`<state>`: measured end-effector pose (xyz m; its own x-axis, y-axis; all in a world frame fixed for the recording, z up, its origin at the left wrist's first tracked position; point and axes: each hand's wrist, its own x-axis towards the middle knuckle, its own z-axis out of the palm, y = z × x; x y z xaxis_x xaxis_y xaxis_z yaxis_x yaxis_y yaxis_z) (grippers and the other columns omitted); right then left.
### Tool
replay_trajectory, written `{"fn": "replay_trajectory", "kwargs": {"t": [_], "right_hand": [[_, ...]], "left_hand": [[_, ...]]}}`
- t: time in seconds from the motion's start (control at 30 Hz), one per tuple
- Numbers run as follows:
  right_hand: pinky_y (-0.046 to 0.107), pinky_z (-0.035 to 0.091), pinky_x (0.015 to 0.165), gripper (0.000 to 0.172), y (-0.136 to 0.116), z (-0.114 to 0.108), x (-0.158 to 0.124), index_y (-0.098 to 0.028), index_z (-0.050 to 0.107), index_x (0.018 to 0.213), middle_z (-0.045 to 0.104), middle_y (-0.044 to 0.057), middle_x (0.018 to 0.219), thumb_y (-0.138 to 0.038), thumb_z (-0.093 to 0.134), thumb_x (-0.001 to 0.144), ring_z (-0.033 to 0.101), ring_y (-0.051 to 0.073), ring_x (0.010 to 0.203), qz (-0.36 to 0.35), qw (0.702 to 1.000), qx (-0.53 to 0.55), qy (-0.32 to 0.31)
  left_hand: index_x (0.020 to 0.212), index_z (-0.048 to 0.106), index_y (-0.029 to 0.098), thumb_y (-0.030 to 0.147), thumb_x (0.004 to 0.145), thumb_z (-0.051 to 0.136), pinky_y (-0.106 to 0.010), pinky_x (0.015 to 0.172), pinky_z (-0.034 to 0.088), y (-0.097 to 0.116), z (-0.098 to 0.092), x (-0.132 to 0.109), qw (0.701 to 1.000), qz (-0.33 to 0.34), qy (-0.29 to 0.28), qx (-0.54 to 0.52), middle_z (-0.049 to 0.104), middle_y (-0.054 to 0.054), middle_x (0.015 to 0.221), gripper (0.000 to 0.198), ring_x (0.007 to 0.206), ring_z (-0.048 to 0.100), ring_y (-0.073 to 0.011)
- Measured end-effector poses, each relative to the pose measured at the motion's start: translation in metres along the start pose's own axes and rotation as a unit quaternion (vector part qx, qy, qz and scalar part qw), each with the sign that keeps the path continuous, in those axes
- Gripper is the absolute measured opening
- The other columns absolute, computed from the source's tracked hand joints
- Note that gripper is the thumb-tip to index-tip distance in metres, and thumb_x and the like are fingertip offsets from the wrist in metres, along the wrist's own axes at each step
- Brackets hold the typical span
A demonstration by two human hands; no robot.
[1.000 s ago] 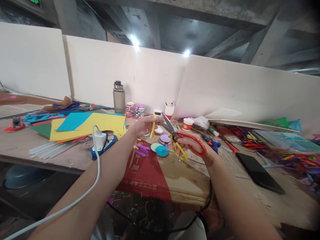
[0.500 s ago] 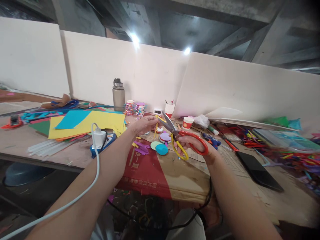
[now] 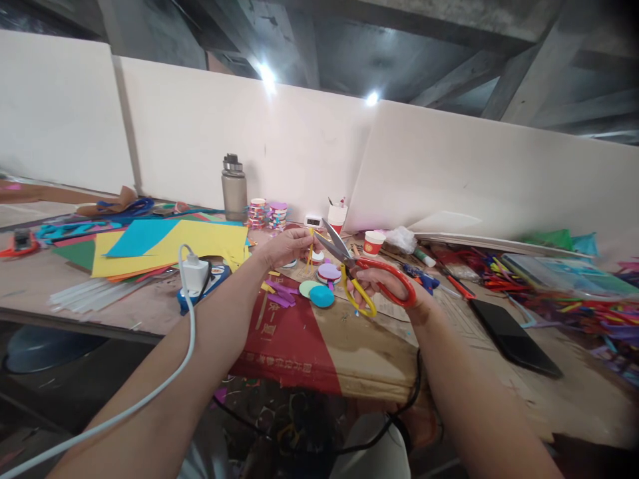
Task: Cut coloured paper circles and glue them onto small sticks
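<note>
Between the fingertips of my left hand [image 3: 293, 246] thin yellow paper strips [image 3: 310, 258] are pinched, hanging down. My right hand [image 3: 382, 285] grips scissors [image 3: 339, 247] with one red and one yellow handle loop. The scissor blades stand apart, their tips close to the strips by my left fingers. Below lie a blue paper disc [image 3: 321, 296], a pale green disc [image 3: 305, 288] overlapping it, and a round piece with a purple top [image 3: 329, 272]. Purple paper strips [image 3: 282, 293] lie in a small heap to the left of the discs.
Yellow paper sheets [image 3: 200, 243] and a white plug [image 3: 194, 273] with its cable are at left. A bottle [image 3: 234, 193], stacked paper-wrapped rounds [image 3: 277, 216] and a paper cup [image 3: 374, 243] stand behind. At right lie a phone [image 3: 514, 336] and a clear plastic case [image 3: 554, 276].
The view has shifted slightly. Both hands keep nearly the same pose, with the scissors still parted beside the yellow strips.
</note>
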<state>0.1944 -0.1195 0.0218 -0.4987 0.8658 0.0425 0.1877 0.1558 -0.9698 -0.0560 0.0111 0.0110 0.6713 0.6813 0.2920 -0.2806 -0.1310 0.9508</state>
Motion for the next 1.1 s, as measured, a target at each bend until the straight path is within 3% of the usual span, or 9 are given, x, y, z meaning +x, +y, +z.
{"fn": "replay_trajectory", "kwargs": {"t": [0.5,0.7,0.93,1.1], "right_hand": [[0.03,0.056,0.06,0.032,-0.003,-0.001,-0.001,-0.019,0.067,0.086,0.071,0.006,0.079,-0.05,0.061,0.085,0.068,0.019,0.066,-0.003,1.0,-0.018,-0.009],[0.03,0.055,0.059,0.03,-0.005,0.002,-0.003,-0.02,0.067,0.087,0.073,0.006,0.083,-0.05,0.063,0.085,0.068,0.019,0.066,-0.007,1.0,-0.022,0.009],[0.028,0.048,0.051,0.037,-0.013,0.009,-0.003,-0.02,0.064,0.078,0.065,0.002,0.062,-0.055,0.057,0.09,0.062,0.017,0.056,-0.029,0.997,-0.069,0.008],[0.029,0.045,0.048,0.033,-0.012,0.015,-0.005,-0.022,0.059,0.076,0.066,0.001,0.071,-0.052,0.06,0.089,0.059,0.014,0.051,-0.04,0.998,-0.033,0.024]], "left_hand": [[0.075,0.067,0.013,0.049,0.067,0.085,-0.021,0.062,0.042,0.002,0.002,-0.001,0.999,0.003,-0.01,0.043,0.07,-0.007,0.079,0.041,0.069,0.059,-0.0111],[0.071,0.07,0.013,0.044,0.073,0.08,-0.022,0.063,0.042,0.006,0.005,-0.002,0.995,-0.015,-0.007,0.094,0.07,-0.007,0.077,0.033,0.067,0.057,-0.0103],[0.071,0.071,0.014,0.045,0.07,0.081,-0.022,0.059,0.041,0.008,0.006,-0.003,0.991,-0.016,-0.005,0.13,0.071,-0.007,0.077,0.033,0.061,0.051,-0.0087],[0.067,0.069,0.015,0.049,0.068,0.082,-0.021,0.058,0.041,0.007,0.006,-0.003,0.988,-0.015,-0.004,0.153,0.071,-0.007,0.077,0.037,0.063,0.054,-0.0094]]}}
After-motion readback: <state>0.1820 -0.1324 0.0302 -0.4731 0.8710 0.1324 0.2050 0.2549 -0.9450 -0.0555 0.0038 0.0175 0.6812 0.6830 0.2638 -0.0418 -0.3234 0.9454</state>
